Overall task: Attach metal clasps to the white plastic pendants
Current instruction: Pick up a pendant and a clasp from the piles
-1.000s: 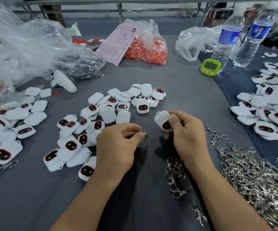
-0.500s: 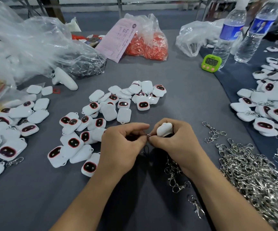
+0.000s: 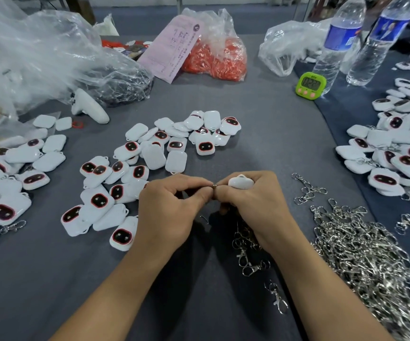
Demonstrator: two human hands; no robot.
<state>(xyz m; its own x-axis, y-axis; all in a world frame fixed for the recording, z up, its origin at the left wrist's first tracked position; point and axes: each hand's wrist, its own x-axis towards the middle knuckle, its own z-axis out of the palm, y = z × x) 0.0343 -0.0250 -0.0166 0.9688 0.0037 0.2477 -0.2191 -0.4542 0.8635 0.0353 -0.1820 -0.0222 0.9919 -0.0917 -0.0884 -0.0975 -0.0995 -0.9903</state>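
Over the near-centre tabletop, the left hand pinches a clasp ring against the right hand, which grips a pendant; risk: the small ring slips from the fingertips, or fails to thread, and drops among loose clasps below.

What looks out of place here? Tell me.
A white controller-like device lies by the clear plastic bag, unrelated to the assembly work. A single red ring sits loose beside it, apart from the bag of orange-red pieces. Nothing looks spilled or broken.
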